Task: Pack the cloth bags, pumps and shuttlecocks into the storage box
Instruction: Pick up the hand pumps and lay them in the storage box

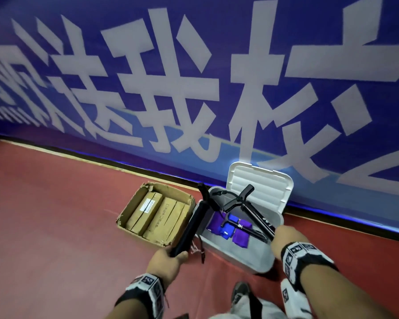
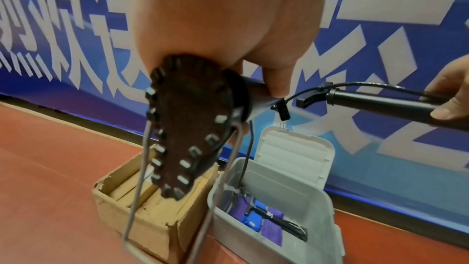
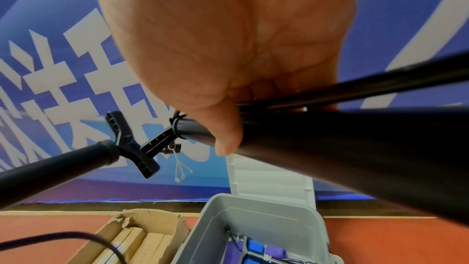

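Black tubular hand pumps are held one in each fist above the open grey plastic storage box (image 1: 258, 261): left hand (image 1: 168, 261) grips one pump (image 1: 191, 229), right hand (image 1: 288, 240) another (image 1: 258, 217); purple and blue cloth bags (image 1: 240, 237) lie inside, torn cardboard carton (image 1: 134, 203) just beside

The storage box (image 1: 237, 252) is pale grey with a white ribbed lid (image 1: 260, 189), and the cloth bags (image 1: 226, 230) in it are purple and bright blue. Both pumps (image 1: 194, 224) are black, and the foot plate (image 2: 187, 140) of one is dark brown, studded with pale and dark nubs. The cardboard box (image 1: 134, 226) is tan, the floor (image 1: 55, 215) brick red, and the wall banner (image 1: 194, 77) blue with large white characters.
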### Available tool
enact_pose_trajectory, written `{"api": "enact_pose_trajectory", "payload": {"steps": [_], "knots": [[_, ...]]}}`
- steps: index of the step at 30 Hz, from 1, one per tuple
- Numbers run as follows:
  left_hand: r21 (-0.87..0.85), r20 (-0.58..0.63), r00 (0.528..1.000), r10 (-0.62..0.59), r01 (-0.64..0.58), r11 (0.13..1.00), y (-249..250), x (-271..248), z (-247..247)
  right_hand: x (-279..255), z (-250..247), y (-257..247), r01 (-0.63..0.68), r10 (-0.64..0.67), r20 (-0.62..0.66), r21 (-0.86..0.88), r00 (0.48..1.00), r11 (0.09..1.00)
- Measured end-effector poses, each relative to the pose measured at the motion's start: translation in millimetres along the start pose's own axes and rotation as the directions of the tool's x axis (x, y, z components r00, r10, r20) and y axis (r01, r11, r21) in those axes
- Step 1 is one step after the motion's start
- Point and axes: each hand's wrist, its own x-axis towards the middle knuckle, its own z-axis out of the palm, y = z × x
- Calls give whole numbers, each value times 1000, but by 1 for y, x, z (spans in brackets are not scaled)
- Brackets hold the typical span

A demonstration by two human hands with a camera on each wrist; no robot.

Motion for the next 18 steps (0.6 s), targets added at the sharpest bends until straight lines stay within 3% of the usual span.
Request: {"api": "enact_pose_trajectory", "payload": {"steps": [6, 10, 13, 18], "knots": [[148, 46, 998, 37, -43, 988, 65, 71, -22, 100, -42, -29, 70, -69, 28, -37, 997, 997], [140, 72, 996, 56, -65, 988, 81, 105, -18, 139, -48, -31, 15, -8, 103, -64, 995, 998], [133, 101, 992, 79, -92, 987, 94, 138, -15, 172, -41, -33, -13, 22, 146, -67, 989, 998], [278, 228, 964, 138, -200, 939, 102, 241, 14, 224, -1, -39, -99, 126, 244, -122, 962, 988]]}}
